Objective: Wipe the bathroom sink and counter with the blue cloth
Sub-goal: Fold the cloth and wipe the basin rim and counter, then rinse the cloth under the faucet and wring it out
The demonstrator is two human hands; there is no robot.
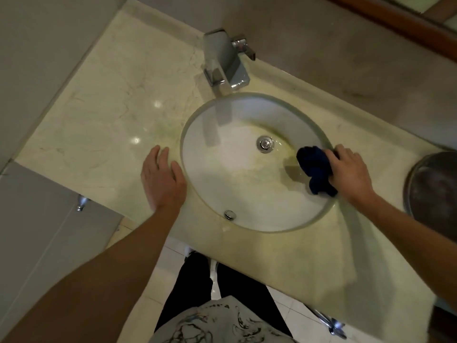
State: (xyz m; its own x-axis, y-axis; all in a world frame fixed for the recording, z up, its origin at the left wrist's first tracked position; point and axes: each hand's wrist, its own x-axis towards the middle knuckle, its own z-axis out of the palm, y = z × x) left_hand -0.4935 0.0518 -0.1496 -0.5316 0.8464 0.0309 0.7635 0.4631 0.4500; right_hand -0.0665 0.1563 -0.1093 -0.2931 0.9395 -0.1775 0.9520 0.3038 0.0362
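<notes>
Standing at the marble bench [103,115], the person has the right hand [347,169] curled round a bunched dark blue cloth [315,169], pressing it against the inner right wall of the oval white sink [222,169], just under the rim. The fingers fold over the top of the cloth and hide part of it; the rest hangs down the slope of the basin towards the near side. The left hand [162,179] lies flat on the bench just beside the sink's left rim, fingers straight and loosely spread, palm down, holding nothing.

A chrome drain plug [265,144] sits near the middle of the basin, a little apart from the cloth, and a small round overflow cap [230,215] shows on the near wall. Yellowish staining marks the basin floor and the stone around the rim. A square chrome faucet [223,61] rises from the bench behind the sink, its spout reaching over the far edge.

At the right edge of the view a round metal bowl [432,189] rests on the bench, partly cut off. Below the bench edge I can see dark trousers [195,288], a patterned shirt hem and pale floor tiles [291,315]
</notes>
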